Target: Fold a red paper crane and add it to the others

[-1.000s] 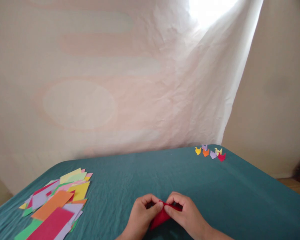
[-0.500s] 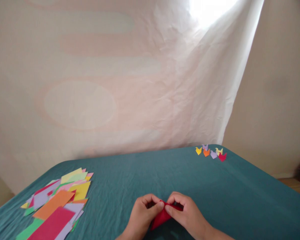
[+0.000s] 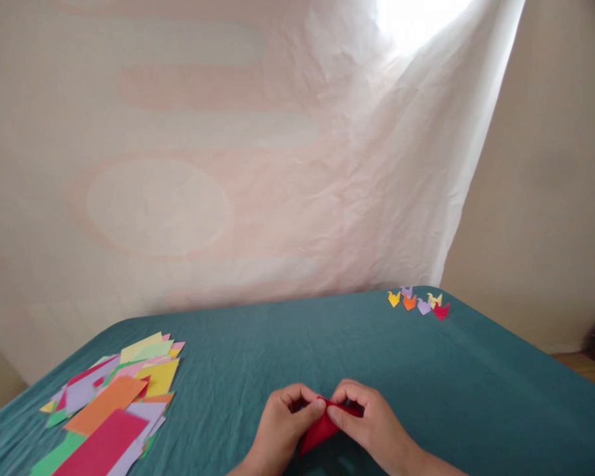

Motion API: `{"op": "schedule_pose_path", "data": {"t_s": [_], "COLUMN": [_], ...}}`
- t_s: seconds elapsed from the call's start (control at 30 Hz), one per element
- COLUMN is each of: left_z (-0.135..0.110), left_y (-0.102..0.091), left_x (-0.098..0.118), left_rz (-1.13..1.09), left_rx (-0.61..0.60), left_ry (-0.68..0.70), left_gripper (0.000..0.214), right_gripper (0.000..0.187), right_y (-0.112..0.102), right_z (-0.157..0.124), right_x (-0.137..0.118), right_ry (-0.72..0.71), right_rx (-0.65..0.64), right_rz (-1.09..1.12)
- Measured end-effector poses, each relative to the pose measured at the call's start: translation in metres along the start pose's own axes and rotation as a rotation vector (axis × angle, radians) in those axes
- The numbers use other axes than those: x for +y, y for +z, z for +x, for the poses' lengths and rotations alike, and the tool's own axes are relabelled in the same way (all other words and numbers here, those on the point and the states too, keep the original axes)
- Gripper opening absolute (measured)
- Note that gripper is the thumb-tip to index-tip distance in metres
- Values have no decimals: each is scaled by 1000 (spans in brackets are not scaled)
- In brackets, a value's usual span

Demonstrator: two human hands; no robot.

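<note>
Red paper (image 3: 320, 433), seemingly folded, is at six o'clock of the view, pinched by the left hand (image 3: 283, 423) and the right hand (image 3: 369, 415). The step in hand looks like creasing (this is my judgement); the next move calls for even pressure. Coloured sheets (image 3: 106, 404) lie at eight o'clock, small paper birds (image 3: 424, 307) at four.

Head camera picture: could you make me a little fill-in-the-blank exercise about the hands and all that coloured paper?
1. The left hand and the right hand both pinch a folded paper coloured ____.
2. The pile of paper sheets lies on the person's ____ side of the tablecloth.
3. The small folded paper birds near the table's far corner number ____ in all.
4. Of those birds, the leftmost is coloured ____.

Missing words: red; left; six; yellow.
</note>
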State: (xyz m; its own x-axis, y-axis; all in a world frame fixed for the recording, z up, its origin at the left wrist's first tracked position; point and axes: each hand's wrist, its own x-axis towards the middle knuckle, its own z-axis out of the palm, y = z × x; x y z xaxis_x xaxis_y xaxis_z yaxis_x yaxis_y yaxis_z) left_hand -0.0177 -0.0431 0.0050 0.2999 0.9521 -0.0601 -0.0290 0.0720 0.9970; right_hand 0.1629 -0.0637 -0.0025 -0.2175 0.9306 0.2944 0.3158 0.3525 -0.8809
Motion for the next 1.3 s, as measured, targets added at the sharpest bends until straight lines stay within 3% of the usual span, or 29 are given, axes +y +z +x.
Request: {"op": "schedule_pose_path", "data": {"t_s": [1.3], "left_z": [-1], "left_y": [-1], "left_x": [-2], "left_rz": [-15], "left_rx": [-19], "left_ry": [0], "left_gripper": [29], "right_gripper": [16], "right_y": [1], "right_z": [0], "right_x": [-2], "right_ry": [2], "right_rx": [-1], "right_rz": [-31]}}
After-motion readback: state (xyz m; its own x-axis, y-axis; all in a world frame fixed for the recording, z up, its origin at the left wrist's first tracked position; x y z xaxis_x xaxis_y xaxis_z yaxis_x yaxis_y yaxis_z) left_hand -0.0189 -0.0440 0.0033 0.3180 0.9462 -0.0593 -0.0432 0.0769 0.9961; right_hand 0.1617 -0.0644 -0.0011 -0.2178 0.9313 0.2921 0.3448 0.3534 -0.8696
